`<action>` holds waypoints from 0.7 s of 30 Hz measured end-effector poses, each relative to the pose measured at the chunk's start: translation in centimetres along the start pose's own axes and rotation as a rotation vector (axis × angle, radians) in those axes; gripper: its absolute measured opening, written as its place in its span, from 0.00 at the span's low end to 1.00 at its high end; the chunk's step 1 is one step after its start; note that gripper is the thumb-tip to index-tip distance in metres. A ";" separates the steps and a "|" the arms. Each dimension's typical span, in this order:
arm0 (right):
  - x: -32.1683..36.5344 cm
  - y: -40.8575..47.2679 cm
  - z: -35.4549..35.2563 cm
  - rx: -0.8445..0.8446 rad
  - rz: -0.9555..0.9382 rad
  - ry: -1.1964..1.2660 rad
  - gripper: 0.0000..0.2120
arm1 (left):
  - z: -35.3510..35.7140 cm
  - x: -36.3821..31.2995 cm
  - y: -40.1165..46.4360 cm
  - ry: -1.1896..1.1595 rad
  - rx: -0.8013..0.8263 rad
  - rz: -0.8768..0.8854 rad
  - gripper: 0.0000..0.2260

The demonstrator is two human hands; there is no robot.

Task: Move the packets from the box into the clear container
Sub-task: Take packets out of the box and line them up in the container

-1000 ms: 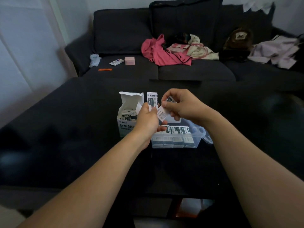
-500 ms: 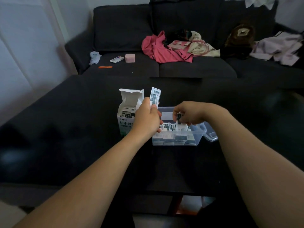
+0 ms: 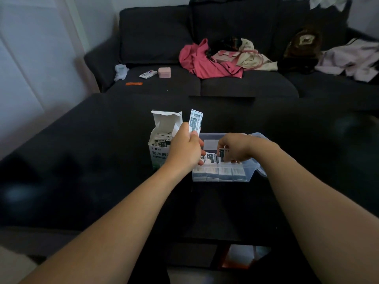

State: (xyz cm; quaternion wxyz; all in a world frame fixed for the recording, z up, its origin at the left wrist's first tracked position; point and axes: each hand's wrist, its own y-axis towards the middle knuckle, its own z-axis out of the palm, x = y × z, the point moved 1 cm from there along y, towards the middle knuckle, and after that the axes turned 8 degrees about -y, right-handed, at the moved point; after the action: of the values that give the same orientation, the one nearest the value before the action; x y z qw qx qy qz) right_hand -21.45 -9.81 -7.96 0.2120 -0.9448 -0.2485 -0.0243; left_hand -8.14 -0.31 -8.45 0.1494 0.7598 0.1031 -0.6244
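A white cardboard box (image 3: 162,132) stands open on the dark table, with several packets inside it. To its right sits the clear container (image 3: 249,175), holding rows of packets (image 3: 219,173). My left hand (image 3: 185,149) grips a small stack of packets (image 3: 195,121) upright, between the box and the container. My right hand (image 3: 235,148) reaches down into the container and pinches one packet (image 3: 222,154) among the rows there.
The clear lid (image 3: 261,171) lies against the container's right side. A dark sofa (image 3: 225,83) beyond the table carries a red garment (image 3: 205,62), a pink box (image 3: 164,72), a small packet (image 3: 147,74) and other clothes. A wall is at the left.
My right hand took a packet from near the left hand, dropped with it into the container and now holds it among the rows. The left hand has stayed about where it was.
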 end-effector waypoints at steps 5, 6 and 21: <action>0.0 -0.1 0.6 -0.099 0.015 -0.028 0.16 | -0.1 0.1 0.1 -0.072 0.020 -0.033 0.13; 0.1 -0.1 0.6 -0.115 0.013 -0.048 0.17 | -0.1 0.0 0.0 -0.124 0.024 -0.064 0.15; 1.9 -4.1 -2.9 -0.448 -0.248 0.656 0.13 | -0.4 -1.4 -0.9 -0.641 0.142 -0.418 0.20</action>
State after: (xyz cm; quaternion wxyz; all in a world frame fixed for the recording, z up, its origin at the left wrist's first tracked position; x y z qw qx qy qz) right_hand -21.55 -6.88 -3.46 0.0645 -0.8725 -0.2684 -0.4030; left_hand -8.32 0.75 -7.10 -0.0094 0.4970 0.1603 -0.8528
